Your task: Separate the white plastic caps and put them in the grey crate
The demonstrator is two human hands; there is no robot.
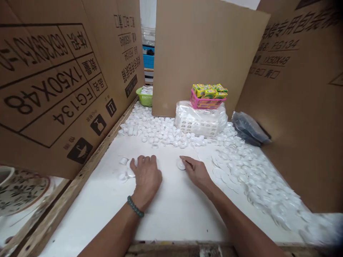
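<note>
My right hand (197, 173) pinches a small round white disc (181, 164) at its edge, just over the white tabletop (174, 210). My left hand (147, 175), with a green bead bracelet at the wrist, lies palm down on the table. Its fingers are bent and somewhat apart, and their tips are partly hidden. Beside its outer fingers are a few small white pieces (123, 160), partly covered by the hand. To the right of my right hand, flat white discs (223, 175) lie at the edge of a large spread of glossy white pieces (257, 178).
More white pieces (160, 130) cover the table's far side. A plastic-wrapped pack (199, 119) bears a pink basket (205, 103) of yellow-green boxes. A green basket (145, 100) stands at the back left. Cardboard panels (206, 46) wall the table; a wooden rim (88, 171) edges its left side.
</note>
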